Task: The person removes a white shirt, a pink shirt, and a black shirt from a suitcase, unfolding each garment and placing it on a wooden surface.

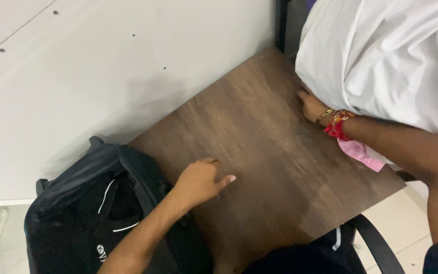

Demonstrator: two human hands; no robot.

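Note:
My left hand point(200, 180) rests on the dark wooden table point(259, 132), fingers curled loosely with the thumb stretched out, holding nothing. My right hand point(311, 105) is at the table's far right edge, pressed against a big white cloth bundle point(386, 56); its fingers are tucked under the cloth and mostly hidden. Red thread bands and a thin bangle point(336, 122) circle the right wrist. A pink paper slip point(361, 153) lies on the table just below that wrist.
An open black bag point(92, 203) with dark clothing inside stands at the table's left corner. A white wall point(77, 76) runs behind. A black chair arm point(376, 243) and dark garment sit at the near edge, above a pale tiled floor.

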